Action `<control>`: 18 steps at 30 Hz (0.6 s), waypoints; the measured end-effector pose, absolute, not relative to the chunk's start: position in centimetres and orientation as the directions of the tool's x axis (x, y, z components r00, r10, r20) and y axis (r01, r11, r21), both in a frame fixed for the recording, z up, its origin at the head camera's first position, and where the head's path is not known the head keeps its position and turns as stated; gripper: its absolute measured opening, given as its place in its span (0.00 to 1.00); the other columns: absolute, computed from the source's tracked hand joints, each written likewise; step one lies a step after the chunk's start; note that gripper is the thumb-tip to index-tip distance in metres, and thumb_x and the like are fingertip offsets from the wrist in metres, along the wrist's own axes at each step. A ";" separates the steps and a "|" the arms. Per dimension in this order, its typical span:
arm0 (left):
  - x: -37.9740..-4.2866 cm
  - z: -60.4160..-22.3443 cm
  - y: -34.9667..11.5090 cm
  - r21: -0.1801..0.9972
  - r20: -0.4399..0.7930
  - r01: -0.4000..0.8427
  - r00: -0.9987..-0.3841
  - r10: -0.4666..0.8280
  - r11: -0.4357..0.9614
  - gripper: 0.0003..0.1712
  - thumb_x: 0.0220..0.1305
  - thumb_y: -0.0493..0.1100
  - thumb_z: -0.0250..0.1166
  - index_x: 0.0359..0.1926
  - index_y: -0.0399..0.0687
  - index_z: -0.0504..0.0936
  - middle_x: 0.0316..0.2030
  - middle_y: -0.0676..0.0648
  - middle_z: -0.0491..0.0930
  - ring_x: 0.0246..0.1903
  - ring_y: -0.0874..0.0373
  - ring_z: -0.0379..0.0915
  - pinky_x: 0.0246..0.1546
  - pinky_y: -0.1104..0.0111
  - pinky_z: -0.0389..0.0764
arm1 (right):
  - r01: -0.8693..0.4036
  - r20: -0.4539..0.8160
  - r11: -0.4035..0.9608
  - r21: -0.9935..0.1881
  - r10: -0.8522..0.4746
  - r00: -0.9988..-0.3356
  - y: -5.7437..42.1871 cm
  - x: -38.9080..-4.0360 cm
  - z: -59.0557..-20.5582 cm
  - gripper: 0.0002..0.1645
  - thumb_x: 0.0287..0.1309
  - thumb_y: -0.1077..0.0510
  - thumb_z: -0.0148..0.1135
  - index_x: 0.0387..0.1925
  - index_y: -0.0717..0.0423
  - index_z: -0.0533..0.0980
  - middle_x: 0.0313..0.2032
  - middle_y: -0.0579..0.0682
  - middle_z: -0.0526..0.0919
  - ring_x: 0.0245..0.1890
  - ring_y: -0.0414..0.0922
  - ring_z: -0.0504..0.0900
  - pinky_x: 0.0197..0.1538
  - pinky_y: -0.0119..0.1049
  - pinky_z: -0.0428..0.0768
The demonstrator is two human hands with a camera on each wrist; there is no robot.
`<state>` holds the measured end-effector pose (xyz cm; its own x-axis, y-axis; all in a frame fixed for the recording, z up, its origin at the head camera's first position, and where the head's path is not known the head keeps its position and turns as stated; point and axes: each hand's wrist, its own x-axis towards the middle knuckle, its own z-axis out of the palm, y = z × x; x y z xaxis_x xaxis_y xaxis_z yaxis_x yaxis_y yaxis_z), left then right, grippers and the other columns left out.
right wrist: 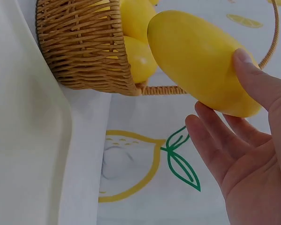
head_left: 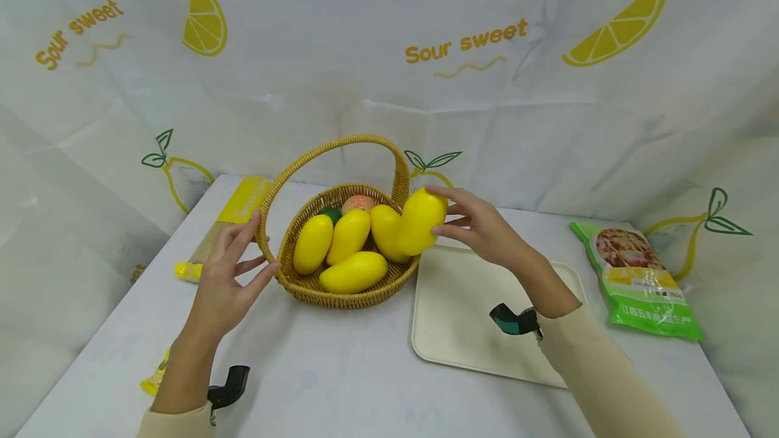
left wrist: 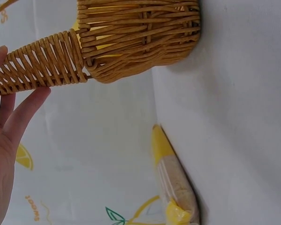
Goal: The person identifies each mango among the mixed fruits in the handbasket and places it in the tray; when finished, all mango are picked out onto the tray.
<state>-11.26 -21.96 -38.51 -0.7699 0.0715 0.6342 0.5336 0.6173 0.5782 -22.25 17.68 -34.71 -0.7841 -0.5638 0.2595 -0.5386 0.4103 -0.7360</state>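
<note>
A wicker basket (head_left: 341, 299) with a tall arched handle (head_left: 328, 146) stands on the white table. Several yellow mangoes lie in it, one (head_left: 354, 273) near the front rim, with a dark green item (head_left: 331, 215) and a round pinkish-orange one (head_left: 358, 203) behind. My left hand (head_left: 222, 286) holds the lower left end of the handle between thumb and fingers, as the left wrist view shows. Over the basket's right rim, my right hand (head_left: 487, 225) grips another mango (head_left: 424, 220) by its side. In the right wrist view that mango (right wrist: 196, 56) is tilted, thumb on one side and fingertips underneath.
A cream tray (head_left: 481, 316) lies right of the basket, its edge close by. Farther right is a green food bag (head_left: 639, 282). Behind my left hand lies a yellow-and-clear bag (head_left: 243, 201), and a small yellow packet (head_left: 157, 376) is by the left forearm. A printed curtain (head_left: 341, 32) hangs behind.
</note>
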 end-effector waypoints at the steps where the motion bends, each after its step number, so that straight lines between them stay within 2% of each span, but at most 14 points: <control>1: -11.3 -38.5 -22.0 0.579 0.635 0.535 -0.769 0.072 0.615 0.57 0.47 0.19 0.74 0.77 0.46 0.63 0.50 0.35 0.70 0.54 0.77 0.65 0.49 0.91 0.77 | -0.545 0.266 0.410 -0.732 -0.564 -0.782 18.0 -22.2 -34.6 0.40 0.63 0.62 0.69 0.74 0.51 0.66 0.69 0.55 0.73 0.59 0.57 0.84 0.56 0.32 0.88; 7: -11.3 -38.5 -22.0 0.579 0.646 0.550 -0.760 0.074 0.602 0.56 0.46 0.19 0.74 0.77 0.44 0.63 0.50 0.36 0.70 0.54 0.76 0.66 0.49 0.91 0.78 | -0.557 0.299 0.392 -0.732 -0.550 -0.780 19.8 -21.8 -34.3 0.39 0.64 0.64 0.67 0.74 0.52 0.67 0.71 0.57 0.72 0.62 0.60 0.81 0.54 0.20 0.85; 15: -11.3 -38.5 -22.0 0.576 0.649 0.556 -0.757 0.078 0.600 0.57 0.46 0.18 0.74 0.77 0.44 0.63 0.50 0.35 0.70 0.54 0.76 0.66 0.49 0.91 0.78 | -0.567 0.332 0.406 -0.717 -0.516 -0.789 22.0 -21.6 -34.4 0.38 0.64 0.66 0.67 0.74 0.53 0.67 0.73 0.58 0.70 0.61 0.62 0.81 0.55 0.18 0.83; 18: -11.3 -38.5 -22.0 0.576 0.651 0.559 -0.755 0.079 0.597 0.57 0.46 0.18 0.74 0.77 0.44 0.63 0.50 0.35 0.70 0.54 0.76 0.66 0.49 0.91 0.78 | -0.559 0.328 0.423 -0.713 -0.503 -0.800 22.7 -21.4 -34.3 0.38 0.64 0.65 0.67 0.74 0.51 0.67 0.72 0.57 0.70 0.61 0.60 0.81 0.55 0.18 0.83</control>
